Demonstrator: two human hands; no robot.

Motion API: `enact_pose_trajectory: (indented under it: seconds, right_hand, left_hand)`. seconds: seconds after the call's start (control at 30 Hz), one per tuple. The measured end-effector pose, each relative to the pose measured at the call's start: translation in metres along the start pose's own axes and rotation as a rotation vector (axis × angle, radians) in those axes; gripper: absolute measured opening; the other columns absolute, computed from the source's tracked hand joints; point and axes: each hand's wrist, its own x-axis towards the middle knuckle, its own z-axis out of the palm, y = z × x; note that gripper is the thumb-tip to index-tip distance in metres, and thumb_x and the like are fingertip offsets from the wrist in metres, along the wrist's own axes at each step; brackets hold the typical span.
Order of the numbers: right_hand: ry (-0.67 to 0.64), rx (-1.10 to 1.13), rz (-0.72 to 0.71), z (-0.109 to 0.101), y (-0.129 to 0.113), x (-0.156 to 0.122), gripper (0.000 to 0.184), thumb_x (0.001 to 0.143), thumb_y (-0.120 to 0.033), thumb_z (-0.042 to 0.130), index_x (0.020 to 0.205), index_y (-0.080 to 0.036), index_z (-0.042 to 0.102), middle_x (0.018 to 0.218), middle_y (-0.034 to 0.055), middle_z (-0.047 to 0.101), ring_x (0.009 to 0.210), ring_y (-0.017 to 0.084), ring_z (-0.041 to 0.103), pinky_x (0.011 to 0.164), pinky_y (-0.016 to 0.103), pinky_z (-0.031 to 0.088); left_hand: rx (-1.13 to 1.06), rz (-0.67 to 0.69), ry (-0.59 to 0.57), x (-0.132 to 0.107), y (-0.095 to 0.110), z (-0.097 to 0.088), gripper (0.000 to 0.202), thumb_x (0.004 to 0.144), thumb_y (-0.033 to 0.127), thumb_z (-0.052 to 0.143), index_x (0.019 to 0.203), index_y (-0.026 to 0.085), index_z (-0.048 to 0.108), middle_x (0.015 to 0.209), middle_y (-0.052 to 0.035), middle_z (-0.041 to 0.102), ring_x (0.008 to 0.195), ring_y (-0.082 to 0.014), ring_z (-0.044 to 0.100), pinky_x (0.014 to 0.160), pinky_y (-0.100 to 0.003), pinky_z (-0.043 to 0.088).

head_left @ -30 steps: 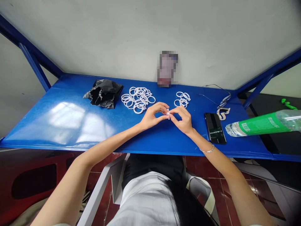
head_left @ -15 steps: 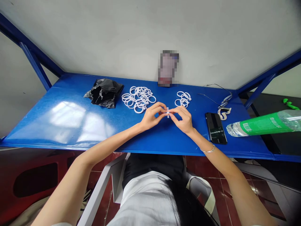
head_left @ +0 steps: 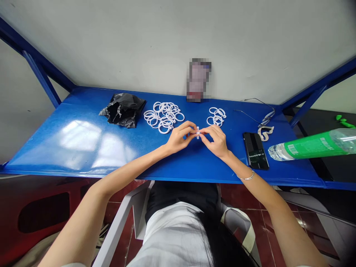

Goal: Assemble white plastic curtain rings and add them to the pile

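Between my two hands is a white plastic curtain ring (head_left: 198,137), seen edge-on above the table. My left hand (head_left: 179,138) pinches it from the left with thumb and forefinger. From the right, the fingertips of my right hand (head_left: 216,140) close on the same small white piece. The fingertips cover its middle, so its joint cannot be made out. Just behind my left hand lies a loose heap of white curtain rings (head_left: 164,128). A smaller group of curtain rings (head_left: 213,110) rests beyond my right hand.
On the blue table (head_left: 155,165) lie a black plastic bag (head_left: 130,105) at left, and a phone (head_left: 254,150), eyeglasses (head_left: 267,118) and a white curved item (head_left: 265,134) at right. A green-labelled bottle (head_left: 317,145) stands right of the phone. A blurred-out object (head_left: 198,79) leans on the wall.
Both hands keep the same pinch on the curtain ring, with barely any shift. The heaps on the table look unchanged.
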Motion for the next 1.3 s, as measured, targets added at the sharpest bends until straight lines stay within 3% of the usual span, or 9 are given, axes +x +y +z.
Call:
enact_pose_trajectory:
  seconds: [0.3, 0.67, 0.87, 1.03, 1.3]
  right_hand:
    - [0.038, -0.005, -0.045, 0.000, -0.001, 0.001, 0.007, 0.088, -0.017, 0.059, 0.093, -0.021, 0.060, 0.074, 0.0031, 0.068, 0.070, 0.019, 0.062, 0.067, 0.033, 0.050]
    - [0.059, 0.010, -0.021, 0.000, -0.003, 0.001, 0.008, 0.087, -0.017, 0.059, 0.092, -0.022, 0.061, 0.074, 0.0019, 0.069, 0.069, 0.018, 0.063, 0.066, 0.033, 0.051]
    - [0.009, -0.005, 0.027, 0.000, -0.002, 0.000, 0.007, 0.087, -0.020, 0.059, 0.092, -0.022, 0.063, 0.077, 0.0027, 0.071, 0.073, 0.019, 0.065, 0.069, 0.035, 0.049]
    - [-0.001, -0.042, 0.002, 0.002, -0.001, -0.001, 0.007, 0.086, -0.018, 0.060, 0.091, -0.022, 0.062, 0.081, 0.0033, 0.072, 0.077, 0.020, 0.066, 0.070, 0.035, 0.049]
    - [-0.087, -0.046, 0.050, 0.007, 0.002, -0.004, 0.007, 0.086, -0.018, 0.058, 0.090, -0.021, 0.062, 0.082, 0.0037, 0.070, 0.077, 0.020, 0.063, 0.072, 0.034, 0.048]
  left_hand:
    - [-0.003, 0.023, -0.018, 0.001, 0.001, -0.002, 0.006, 0.090, 0.020, 0.059, 0.086, 0.015, 0.060, 0.092, -0.0068, 0.063, 0.064, -0.0065, 0.055, 0.056, -0.017, 0.047]
    - [0.066, -0.044, -0.080, -0.001, 0.002, -0.002, 0.015, 0.093, 0.029, 0.053, 0.094, 0.016, 0.060, 0.095, -0.0064, 0.062, 0.061, -0.0061, 0.052, 0.056, -0.018, 0.047]
    - [0.164, 0.045, -0.071, -0.002, 0.000, -0.002, 0.011, 0.093, 0.024, 0.051, 0.094, 0.015, 0.058, 0.094, -0.0071, 0.063, 0.060, -0.0059, 0.054, 0.054, -0.017, 0.045]
    - [0.260, 0.030, -0.109, -0.006, -0.004, 0.000, 0.014, 0.094, 0.026, 0.048, 0.094, 0.016, 0.057, 0.096, -0.0074, 0.064, 0.060, -0.0064, 0.056, 0.053, -0.018, 0.044]
    - [0.220, 0.005, -0.119, -0.012, -0.013, 0.005, 0.008, 0.091, 0.023, 0.050, 0.090, 0.016, 0.055, 0.094, -0.0063, 0.063, 0.061, -0.0062, 0.056, 0.052, -0.017, 0.043]
